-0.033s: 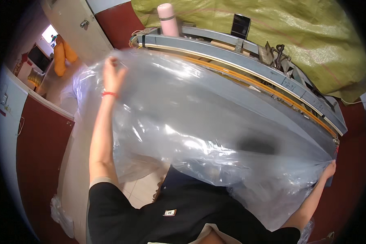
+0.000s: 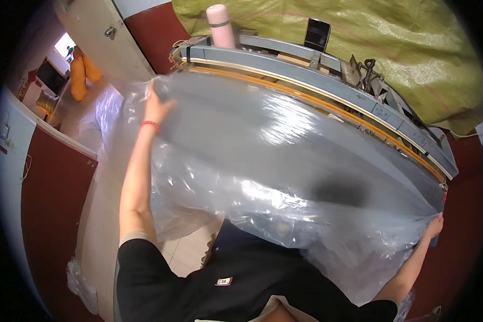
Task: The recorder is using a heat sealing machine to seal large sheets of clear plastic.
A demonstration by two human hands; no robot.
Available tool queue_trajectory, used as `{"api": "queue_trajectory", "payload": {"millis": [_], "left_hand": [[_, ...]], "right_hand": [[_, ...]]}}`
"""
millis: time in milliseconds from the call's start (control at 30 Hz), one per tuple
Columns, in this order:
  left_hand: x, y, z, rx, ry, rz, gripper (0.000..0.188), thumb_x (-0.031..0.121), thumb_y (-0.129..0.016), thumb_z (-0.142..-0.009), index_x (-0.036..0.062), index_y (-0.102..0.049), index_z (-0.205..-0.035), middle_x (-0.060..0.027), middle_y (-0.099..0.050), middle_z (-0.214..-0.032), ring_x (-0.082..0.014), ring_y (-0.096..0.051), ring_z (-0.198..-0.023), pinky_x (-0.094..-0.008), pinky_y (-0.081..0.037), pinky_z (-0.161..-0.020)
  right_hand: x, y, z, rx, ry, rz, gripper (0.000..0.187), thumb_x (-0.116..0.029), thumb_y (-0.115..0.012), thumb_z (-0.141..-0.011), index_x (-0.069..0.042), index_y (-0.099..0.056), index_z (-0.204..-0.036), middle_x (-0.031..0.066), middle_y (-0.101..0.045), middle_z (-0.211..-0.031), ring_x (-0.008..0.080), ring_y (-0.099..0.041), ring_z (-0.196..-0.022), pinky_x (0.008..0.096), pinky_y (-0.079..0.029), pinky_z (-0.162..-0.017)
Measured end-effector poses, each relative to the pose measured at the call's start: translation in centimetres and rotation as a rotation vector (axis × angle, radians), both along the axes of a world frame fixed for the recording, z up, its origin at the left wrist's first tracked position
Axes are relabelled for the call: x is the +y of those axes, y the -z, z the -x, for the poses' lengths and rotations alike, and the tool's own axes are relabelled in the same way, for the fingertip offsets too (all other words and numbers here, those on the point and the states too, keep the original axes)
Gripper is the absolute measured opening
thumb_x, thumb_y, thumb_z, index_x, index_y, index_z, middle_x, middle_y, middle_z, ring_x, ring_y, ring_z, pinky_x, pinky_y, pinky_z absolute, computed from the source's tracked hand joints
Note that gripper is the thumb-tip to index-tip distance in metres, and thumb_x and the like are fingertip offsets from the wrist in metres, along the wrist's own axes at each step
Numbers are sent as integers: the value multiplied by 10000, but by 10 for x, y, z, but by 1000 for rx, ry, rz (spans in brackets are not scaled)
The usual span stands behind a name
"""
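Observation:
A large sheet of clear plastic film (image 2: 284, 161) lies spread over a long grey machine bed (image 2: 359, 102) with an orange strip along its far edge. My left hand (image 2: 156, 103), a red band on its wrist, is closed on the film's far left corner next to the machine's left end. At the lower right, my right hand (image 2: 436, 225) pinches the film's right edge, near the machine's right end. The film sags down toward my black shirt between both arms.
On the machine's back stand a pink flask (image 2: 220, 24) and a dark phone (image 2: 316, 33). Yellow-green woven sacking (image 2: 402, 48) lies behind. A pale door (image 2: 99, 37) and red wall panel (image 2: 53, 204) are at left. Crumpled plastic (image 2: 80, 284) lies on the floor.

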State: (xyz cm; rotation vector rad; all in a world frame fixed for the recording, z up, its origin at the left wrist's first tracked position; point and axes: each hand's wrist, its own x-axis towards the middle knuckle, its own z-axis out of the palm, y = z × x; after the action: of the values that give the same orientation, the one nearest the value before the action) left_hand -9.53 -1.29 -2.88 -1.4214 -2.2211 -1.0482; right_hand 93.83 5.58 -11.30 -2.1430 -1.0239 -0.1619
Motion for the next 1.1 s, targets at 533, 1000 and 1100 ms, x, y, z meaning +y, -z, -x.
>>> {"api": "queue_trajectory", "payload": {"millis": [533, 1000, 1100], "left_hand": [[82, 31, -43, -70, -220, 520, 501, 446, -491, -799, 129, -490, -1187, -115, -449, -1243, -267, -400, -1166, -375, -297, -967], [40, -50, -514, -1064, 1457, 698, 209, 196, -516, -830, 48, -588, -958, -73, -611, -947, -142, -565, -878, -262, -421, -766], [14, -26, -603, -944, 1805, 906, 260, 137, -543, -825, 20, -555, -1056, -77, -584, -1033, -147, -526, -970, -279, -403, -858]], "right_hand": [[-39, -24, 13, -329, 214, 365, 309, -282, -383, -868, -153, -575, -1072, 98, -574, -1050, 291, -550, -937, 388, -434, -759], [-28, -24, 21, -47, 129, -232, 288, -317, -535, -802, -32, -561, -767, 170, -572, -715, 319, -558, -673, 372, -422, -629], [-23, -20, 25, 46, 66, -292, 287, -318, -531, -804, -35, -561, -766, 170, -566, -699, 326, -557, -674, 377, -421, -626]]}}
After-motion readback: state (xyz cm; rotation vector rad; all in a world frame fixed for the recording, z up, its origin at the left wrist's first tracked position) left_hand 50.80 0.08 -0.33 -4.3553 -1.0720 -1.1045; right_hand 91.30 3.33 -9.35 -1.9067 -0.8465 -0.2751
